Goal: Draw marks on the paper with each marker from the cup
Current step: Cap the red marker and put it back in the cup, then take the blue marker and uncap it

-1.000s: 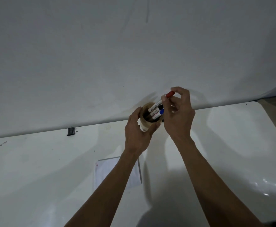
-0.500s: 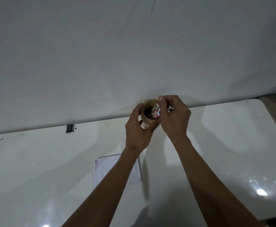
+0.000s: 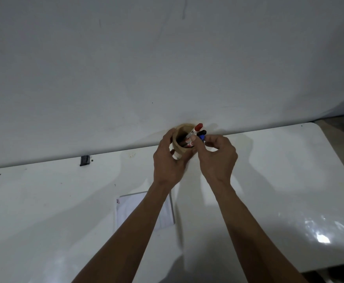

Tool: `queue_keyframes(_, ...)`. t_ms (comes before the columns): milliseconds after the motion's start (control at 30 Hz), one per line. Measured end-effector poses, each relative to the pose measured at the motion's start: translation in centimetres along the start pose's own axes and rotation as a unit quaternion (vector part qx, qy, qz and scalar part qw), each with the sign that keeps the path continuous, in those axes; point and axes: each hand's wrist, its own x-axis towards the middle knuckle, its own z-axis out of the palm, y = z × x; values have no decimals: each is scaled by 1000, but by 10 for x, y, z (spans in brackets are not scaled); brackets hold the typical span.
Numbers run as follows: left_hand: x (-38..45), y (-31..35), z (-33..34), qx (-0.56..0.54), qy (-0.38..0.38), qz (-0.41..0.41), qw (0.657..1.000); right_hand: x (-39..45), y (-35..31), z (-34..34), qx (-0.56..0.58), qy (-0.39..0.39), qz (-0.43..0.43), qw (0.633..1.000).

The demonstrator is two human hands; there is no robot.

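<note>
Your left hand (image 3: 170, 160) grips the tilted paper cup (image 3: 180, 142) by the wall; your right hand (image 3: 216, 155) pinches the blue-capped marker (image 3: 201, 137). Yank it and the red-capped marker (image 3: 195, 129) could spill out.

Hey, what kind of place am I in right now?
Probably a plain indoor workspace or desk. A glossy white table sits against a bare white wall, with a cup of markers at its back edge and a sheet of paper nearer you.
</note>
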Motion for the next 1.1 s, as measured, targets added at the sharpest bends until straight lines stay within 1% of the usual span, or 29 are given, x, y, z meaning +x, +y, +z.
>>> queue_keyframes(267, -2, 1, 0, -13, 4, 2, 1000, 1, -7, -5, 23, 21, -1, 1000)
queue_keyframes(433, -5, 12, -3, 1, -11, -11, 1000, 3, -30, -26, 91, 66, 6, 994)
queue_keyframes(567, -8, 15, -8, 44, -28, -5, 999, 3, -52, -48, 171, 104, -27, 979)
queue_keyframes(667, -13, 14, -22, 79, -23, -21, 996, -5, -68, -63, 200, 98, -85, 971)
queue_keyframes(700, -17, 17, -30, 73, -12, -26, 997, -10, -72, -66, 197, 83, -97, 972)
queue_keyframes(767, -30, 31, -50, 40, 18, -43, 998, -24, -75, -66, 172, 37, -88, 980)
queue_keyframes(833, -45, 41, -73, 12, 25, -53, 998, -41, -68, -59, 129, -36, -63, 989)
queue_keyframes(900, -61, 47, -96, -9, -2, -61, 998, -62, -55, -47, 91, -130, -27, 987)
queue_keyframes(967, -77, 47, -118, 1, -47, -65, 997, -88, -46, -34, 54, -215, 1, 975)
queue_keyframes(1033, -94, 43, -137, 34, -81, -61, 994, -113, -43, -26, 3, -272, 9, 962)
queue_keyframes(1100, -109, 33, -155, 43, -85, -71, 993, -135, -43, -18, -31, -308, -1, 951)
